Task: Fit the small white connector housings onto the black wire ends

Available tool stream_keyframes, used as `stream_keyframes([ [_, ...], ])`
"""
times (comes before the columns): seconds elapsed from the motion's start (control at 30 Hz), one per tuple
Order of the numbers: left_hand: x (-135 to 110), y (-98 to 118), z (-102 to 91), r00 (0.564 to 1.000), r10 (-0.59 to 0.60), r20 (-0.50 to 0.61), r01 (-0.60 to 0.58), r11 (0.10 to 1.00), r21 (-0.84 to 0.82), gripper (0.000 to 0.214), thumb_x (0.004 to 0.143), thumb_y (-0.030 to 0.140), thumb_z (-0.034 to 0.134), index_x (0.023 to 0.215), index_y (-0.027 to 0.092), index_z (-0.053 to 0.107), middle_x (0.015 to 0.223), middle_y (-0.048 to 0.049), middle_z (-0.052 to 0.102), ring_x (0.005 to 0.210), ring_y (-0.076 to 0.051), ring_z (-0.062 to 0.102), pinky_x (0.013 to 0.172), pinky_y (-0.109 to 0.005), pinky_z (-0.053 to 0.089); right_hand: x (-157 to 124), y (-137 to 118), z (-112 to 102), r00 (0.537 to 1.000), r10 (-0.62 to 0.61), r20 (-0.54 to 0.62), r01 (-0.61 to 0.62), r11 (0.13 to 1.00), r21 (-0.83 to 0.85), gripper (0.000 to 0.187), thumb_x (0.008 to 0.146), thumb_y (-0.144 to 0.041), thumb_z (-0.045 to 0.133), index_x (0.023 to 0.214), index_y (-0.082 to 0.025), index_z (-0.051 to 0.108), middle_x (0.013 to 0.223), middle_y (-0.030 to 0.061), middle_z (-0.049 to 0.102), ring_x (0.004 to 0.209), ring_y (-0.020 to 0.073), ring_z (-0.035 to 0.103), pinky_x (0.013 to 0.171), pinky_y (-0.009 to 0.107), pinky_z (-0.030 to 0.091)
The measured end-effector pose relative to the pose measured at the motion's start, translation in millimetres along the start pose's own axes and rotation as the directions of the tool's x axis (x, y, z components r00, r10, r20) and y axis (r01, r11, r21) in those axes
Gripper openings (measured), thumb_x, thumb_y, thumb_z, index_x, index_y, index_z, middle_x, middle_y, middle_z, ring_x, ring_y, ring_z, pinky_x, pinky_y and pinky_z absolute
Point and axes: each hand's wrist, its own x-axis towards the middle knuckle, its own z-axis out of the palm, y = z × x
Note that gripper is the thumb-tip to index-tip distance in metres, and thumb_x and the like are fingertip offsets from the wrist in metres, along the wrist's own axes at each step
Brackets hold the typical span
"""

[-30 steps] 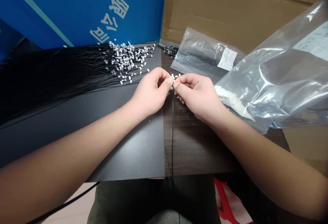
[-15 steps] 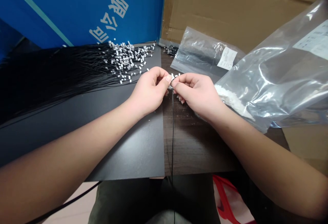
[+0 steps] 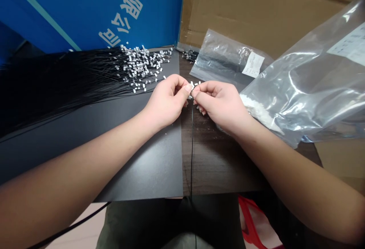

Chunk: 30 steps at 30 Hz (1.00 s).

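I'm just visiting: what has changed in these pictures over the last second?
Almost nothing. The left hand and right hand stay together at the small white pieces, with only slight finger shifts; nothing is visibly taken or let go. The thin black wire below them, the heap of white-tagged black wires and the large plastic bag stay as they were.

1 L hand (image 3: 165,102), 1 R hand (image 3: 221,104), 1 sm bag (image 3: 225,59), 1 lg bag (image 3: 308,89)

Wires (image 3: 71,81) lying on a sheet (image 3: 139,165) on the table (image 3: 219,161).
The wires fill the frame's upper left; a small bag (image 3: 225,61) and a large bag (image 3: 310,89) lie right, a cardboard box (image 3: 256,13) behind them.
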Motion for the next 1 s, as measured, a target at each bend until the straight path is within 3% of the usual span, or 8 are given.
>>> stream_keyframes([
  [0.5,0.4,-1.8,-0.2,0.999,0.049,-0.017,-0.047,0.995,0.083,0.017,0.098,0.016,0.07,0.084,0.021,0.061,0.074,0.0012,0.063,0.068,-0.015,0.059,0.065,-0.029,0.046,-0.8,-1.7,2.1,1.0,0.001,-0.03,-0.001,1.0,-0.025,0.012,0.087,-0.019,0.078,0.078,-0.018,0.069,0.069,-0.0003,0.064,0.058,0.0111,0.048,0.054,0.028,0.036],
  [1.0,0.5,0.2,-1.0,1.0,-0.011,-0.021,0.011,1.0,-0.003,0.02,0.099,0.012,0.069,0.084,0.021,0.06,0.07,0.0018,0.063,0.063,-0.014,0.06,0.063,-0.028,0.048,2.4,0.6,-2.1,1.0,0.007,0.01,-0.007,1.0,-0.022,0.008,0.087,-0.02,0.079,0.081,-0.017,0.074,0.071,0.0009,0.067,0.057,0.0109,0.049,0.053,0.028,0.038],
])
